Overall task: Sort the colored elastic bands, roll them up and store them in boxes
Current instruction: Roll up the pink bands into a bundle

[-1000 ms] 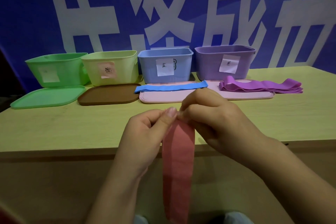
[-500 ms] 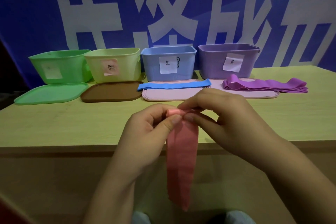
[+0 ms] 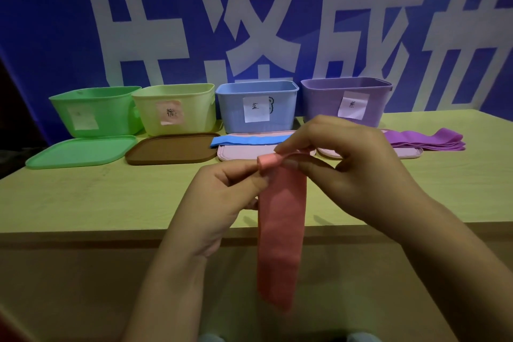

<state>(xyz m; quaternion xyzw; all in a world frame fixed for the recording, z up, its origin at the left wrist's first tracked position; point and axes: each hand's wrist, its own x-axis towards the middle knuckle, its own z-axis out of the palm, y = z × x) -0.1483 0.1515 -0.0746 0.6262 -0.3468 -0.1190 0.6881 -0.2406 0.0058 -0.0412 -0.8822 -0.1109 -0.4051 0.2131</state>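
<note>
Currently mid-roll on pink elastic band point(image 3: 280, 230), held above near edge of wooden table point(image 3: 111, 197), short rolled end point(image 3: 268, 165) at top, loose tail hanging straight down past table front. Likely light, soft, stretchy, slightly tacky; no stiffness, so tail flops and roll probably springs loose if let go. Best taken at both ends of rolled core, thumbs underneath, pinching tight while turning. Left hand point(image 3: 219, 203) closed in a pinch on left end of roll, fingers curled, thumb up against band. Right hand point(image 3: 358, 172) closed too, index finger over top of roll, thumb beneath, other fingers curled loosely. Only a few turns wound, most of band still flat. Behind, 4 open boxes in a row: green box point(image 3: 91, 111), yellow-green box point(image 3: 175, 108) with pink label, blue box point(image 3: 255, 105), purple box point(image 3: 347, 100). Lids flat in front: green lid point(image 3: 77, 151), brown lid point(image 3: 172, 148), 2 pink lids point(image 3: 238, 153). Blue elastic band point(image 3: 247, 139) lying flat across 1 pink lid, unrolled. Purple elastic bands point(image 3: 427, 140) piled just right of purple box, unrolled. Pink-labelled box the probable destination, judging by label colour; box contents not visible.
</note>
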